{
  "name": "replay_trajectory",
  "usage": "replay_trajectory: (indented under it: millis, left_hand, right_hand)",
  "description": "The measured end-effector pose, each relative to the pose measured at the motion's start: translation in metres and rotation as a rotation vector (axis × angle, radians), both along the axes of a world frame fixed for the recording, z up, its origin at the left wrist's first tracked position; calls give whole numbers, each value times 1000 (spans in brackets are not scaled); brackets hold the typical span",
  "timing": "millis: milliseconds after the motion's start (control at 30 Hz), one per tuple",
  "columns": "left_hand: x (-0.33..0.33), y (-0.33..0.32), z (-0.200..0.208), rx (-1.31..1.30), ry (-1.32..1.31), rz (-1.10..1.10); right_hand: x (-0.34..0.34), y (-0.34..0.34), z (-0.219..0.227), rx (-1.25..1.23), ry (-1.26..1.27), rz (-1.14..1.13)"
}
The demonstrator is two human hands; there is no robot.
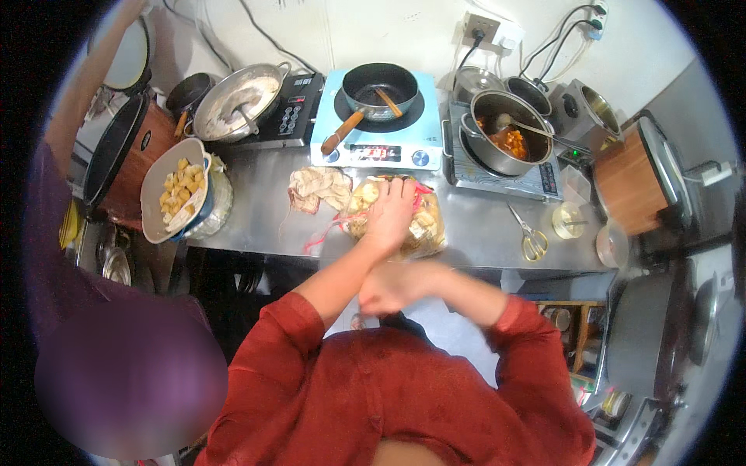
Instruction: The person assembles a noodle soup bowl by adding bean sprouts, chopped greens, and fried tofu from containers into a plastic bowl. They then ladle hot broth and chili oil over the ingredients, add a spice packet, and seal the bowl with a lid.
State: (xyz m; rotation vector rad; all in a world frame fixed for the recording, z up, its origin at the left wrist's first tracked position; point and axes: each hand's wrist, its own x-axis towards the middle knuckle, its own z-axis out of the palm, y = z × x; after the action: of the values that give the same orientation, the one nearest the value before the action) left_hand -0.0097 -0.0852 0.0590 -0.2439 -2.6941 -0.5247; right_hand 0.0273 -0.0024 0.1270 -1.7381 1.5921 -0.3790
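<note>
On the steel counter lies a clear plastic bag [429, 233] packed with pale yellowish pieces, with red at its top and red string trailing left. My left hand [392, 211] grips the top of this bag, its fingers curled over the far side. Smeared by motion, my right hand [392, 287] is below the counter's front edge, close to my left wrist; its fingers do not show clearly. A crumpled beige cloth [320, 189] lies just left of the bag.
Behind stands a pan [381, 89] on a light blue induction cooker [326, 116]. At right are a stew pot [509, 159] and scissors [533, 242]. A bowl of fried cubes [155, 186] stands left, near another person in purple [132, 373] whose arm reaches up.
</note>
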Motion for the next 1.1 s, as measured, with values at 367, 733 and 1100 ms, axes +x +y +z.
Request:
replay_trajectory:
  millis: [367,733,1100]
  left_hand:
    - [21,5,-8,335,-50,78]
    - [9,-19,-31,746,98,-83]
    - [-45,-4,5,1716,-589,196]
  right_hand:
    - [-109,-101,-34,110,-217,-484]
    - [-155,43,-108,-535,-54,-1117]
    - [-2,39,-55,-808,-12,-1566]
